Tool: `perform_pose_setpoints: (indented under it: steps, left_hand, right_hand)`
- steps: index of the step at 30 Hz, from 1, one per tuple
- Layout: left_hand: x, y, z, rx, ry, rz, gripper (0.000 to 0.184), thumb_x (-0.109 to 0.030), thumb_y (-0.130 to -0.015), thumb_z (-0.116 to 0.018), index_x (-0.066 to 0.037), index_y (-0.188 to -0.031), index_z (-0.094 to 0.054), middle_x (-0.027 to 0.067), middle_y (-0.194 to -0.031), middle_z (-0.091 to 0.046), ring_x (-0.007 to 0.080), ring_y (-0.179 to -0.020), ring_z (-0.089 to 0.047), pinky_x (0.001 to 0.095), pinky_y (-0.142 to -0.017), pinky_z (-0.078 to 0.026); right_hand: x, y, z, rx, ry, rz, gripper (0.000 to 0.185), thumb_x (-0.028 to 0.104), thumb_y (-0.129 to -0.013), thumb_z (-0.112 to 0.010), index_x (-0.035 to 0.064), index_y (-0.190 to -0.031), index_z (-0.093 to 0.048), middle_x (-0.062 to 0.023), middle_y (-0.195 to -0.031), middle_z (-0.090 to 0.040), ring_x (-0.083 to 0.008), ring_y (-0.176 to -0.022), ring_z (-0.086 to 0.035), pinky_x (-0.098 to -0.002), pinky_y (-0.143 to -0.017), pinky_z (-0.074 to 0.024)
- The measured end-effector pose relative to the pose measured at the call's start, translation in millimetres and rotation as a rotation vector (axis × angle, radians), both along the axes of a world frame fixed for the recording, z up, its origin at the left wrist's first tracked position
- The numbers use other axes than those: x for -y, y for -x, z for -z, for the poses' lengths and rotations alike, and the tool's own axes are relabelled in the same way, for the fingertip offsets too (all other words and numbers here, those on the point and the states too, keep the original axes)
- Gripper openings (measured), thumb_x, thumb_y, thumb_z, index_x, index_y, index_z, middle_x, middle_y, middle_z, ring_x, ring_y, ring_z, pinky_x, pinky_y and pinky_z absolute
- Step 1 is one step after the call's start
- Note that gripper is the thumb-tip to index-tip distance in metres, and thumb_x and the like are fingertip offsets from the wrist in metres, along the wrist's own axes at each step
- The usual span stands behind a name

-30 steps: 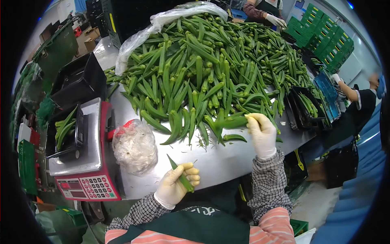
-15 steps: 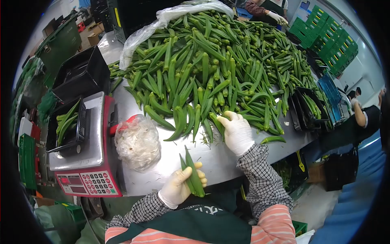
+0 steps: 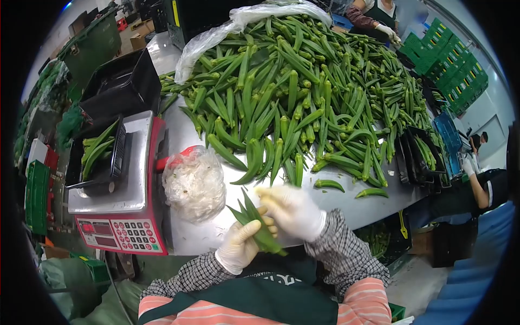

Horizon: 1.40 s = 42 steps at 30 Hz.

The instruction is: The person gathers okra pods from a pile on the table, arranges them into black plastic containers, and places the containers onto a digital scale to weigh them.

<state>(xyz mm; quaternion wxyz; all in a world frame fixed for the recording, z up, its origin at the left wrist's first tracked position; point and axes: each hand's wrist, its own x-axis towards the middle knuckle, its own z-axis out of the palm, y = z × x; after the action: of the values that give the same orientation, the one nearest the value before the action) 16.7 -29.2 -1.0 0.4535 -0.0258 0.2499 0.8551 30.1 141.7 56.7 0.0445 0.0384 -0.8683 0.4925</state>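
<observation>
Several okra pods (image 3: 260,233) lie side by side in my left hand (image 3: 241,245), tips pointing up and away. My left hand is closed round them near the table's front edge. Gloved in white and slightly blurred, my right hand (image 3: 292,210) is at the upper right of these pods, fingers bent together; what it grips, if anything, is hard to make out. Beyond both hands a large heap of okra (image 3: 303,97) covers the metal table (image 3: 346,208). A few single pods (image 3: 329,184) lie at the heap's near edge.
Left of my hands sit a crumpled plastic bag (image 3: 194,184) and a red scale (image 3: 124,234) bearing a black basket (image 3: 116,162) with okra. Behind it is a black crate (image 3: 122,86). Co-workers (image 3: 487,189) stand at the right and far side, near green crates (image 3: 452,67).
My right hand has come back from the heap's near edge to my left hand. The bundle in my left hand has grown from one pod to several. The view has shifted slightly.
</observation>
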Motion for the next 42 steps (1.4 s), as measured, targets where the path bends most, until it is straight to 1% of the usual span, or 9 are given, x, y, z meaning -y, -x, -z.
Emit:
perform_pose_setpoints:
  steps: [8, 12, 14, 18, 20, 22, 28, 36, 42]
  left_hand:
    - [11, 0, -4, 0.14, -0.107, -0.021, 0.057, -0.006, -0.074, -0.056, 0.003, -0.127, -0.04, 0.0177, -0.11, -0.056, 0.031, -0.101, -0.055, 0.0481, -0.097, -0.039]
    - [20, 1, -2, 0.101, -0.066, -0.059, 0.054, -0.015, -0.082, -0.06, 0.002, -0.128, -0.038, 0.017, -0.114, -0.055, 0.0289, -0.104, -0.055, 0.0458, -0.096, -0.041]
    - [16, 2, 0, 0.057, -0.08, -0.072, 0.052, -0.019, -0.086, -0.061, -0.001, -0.129, -0.038, 0.0161, -0.116, -0.053, 0.0274, -0.107, -0.054, 0.0438, -0.096, -0.043]
    - [5, 3, 3, 0.018, -0.104, -0.07, 0.052, -0.02, -0.086, -0.063, -0.003, -0.128, -0.038, 0.0141, -0.115, -0.053, 0.0257, -0.105, -0.055, 0.042, -0.092, -0.046]
    - [12, 5, -3, 0.077, -0.058, -0.049, 0.049, -0.017, -0.085, -0.062, -0.002, -0.126, -0.04, 0.0127, -0.109, -0.056, 0.0253, -0.099, -0.057, 0.0428, -0.087, -0.049]
    - [18, 4, 0, 0.099, 0.008, -0.054, 0.047, -0.015, -0.085, -0.061, -0.001, -0.125, -0.041, 0.0121, -0.105, -0.057, 0.0254, -0.096, -0.058, 0.0432, -0.085, -0.05]
    - [28, -2, -6, 0.102, 0.018, -0.064, 0.048, -0.009, -0.079, -0.06, 0.002, -0.123, -0.043, 0.0141, -0.101, -0.059, 0.0285, -0.096, -0.058, 0.0458, -0.091, -0.045]
    - [36, 4, -3, 0.121, -0.063, -0.043, 0.047, -0.006, -0.082, -0.059, 0.001, -0.124, -0.041, 0.0153, -0.105, -0.057, 0.0279, -0.098, -0.057, 0.0448, -0.09, -0.047]
    - [20, 7, -9, 0.1, -0.033, 0.04, 0.048, -0.007, -0.08, -0.058, 0.002, -0.124, -0.043, 0.0154, -0.104, -0.059, 0.0281, -0.097, -0.059, 0.0451, -0.09, -0.046]
  right_hand:
    - [-15, 80, 28, -0.417, -1.098, 0.083, 0.029, 0.009, -0.073, -0.054, 0.0102, -0.101, -0.061, -0.0157, -0.121, -0.052, -0.0321, -0.116, -0.044, -0.0426, -0.097, -0.0339]
    - [-23, 47, -10, -0.343, -0.643, 0.29, 0.028, 0.013, -0.069, -0.07, 0.0064, -0.094, -0.06, -0.0139, -0.1, -0.059, -0.0296, -0.099, -0.056, -0.0381, -0.084, -0.0443]
    - [-11, 24, -24, 0.046, -0.382, 0.132, 0.029, 0.017, -0.073, -0.069, 0.0046, -0.097, -0.06, -0.0132, -0.087, -0.061, -0.0294, -0.083, -0.059, -0.0363, -0.071, -0.048]
    - [23, 0, -9, -0.184, -0.396, -0.196, 0.025, 0.018, -0.078, -0.066, 0.0038, -0.097, -0.061, -0.0146, -0.083, -0.061, -0.0315, -0.076, -0.06, -0.0361, -0.067, -0.0496]
    - [17, 7, -17, 0.311, 0.027, -0.071, 0.025, 0.015, -0.081, -0.062, 0.0044, -0.104, -0.061, -0.013, -0.086, -0.06, -0.0264, -0.079, -0.061, -0.0326, -0.068, -0.0491]
    - [0, 39, 8, -0.164, -0.375, 0.086, 0.031, 0.015, -0.08, -0.063, 0.0043, -0.109, -0.059, -0.0122, -0.085, -0.06, -0.0246, -0.076, -0.06, -0.0304, -0.067, -0.0491]
    - [13, 122, 19, 0.259, -0.738, 0.35, 0.056, 0.03, -0.081, -0.06, 0.0017, -0.126, -0.044, -0.0167, -0.1, -0.061, -0.0332, -0.089, -0.061, -0.0408, -0.076, -0.0492]
    - [-62, -22, -34, 0.087, 0.269, 0.382, 0.044, 0.003, -0.082, -0.055, -0.0041, -0.124, -0.046, -0.0097, -0.09, -0.062, -0.0126, -0.076, -0.059, -0.0255, -0.066, -0.0491]
    - [-149, -175, -49, 0.299, -1.068, 0.815, 0.027, 0.004, -0.072, -0.066, 0.0, -0.099, -0.064, -0.0117, -0.081, -0.059, -0.0209, -0.066, -0.059, -0.0295, -0.062, -0.0482]
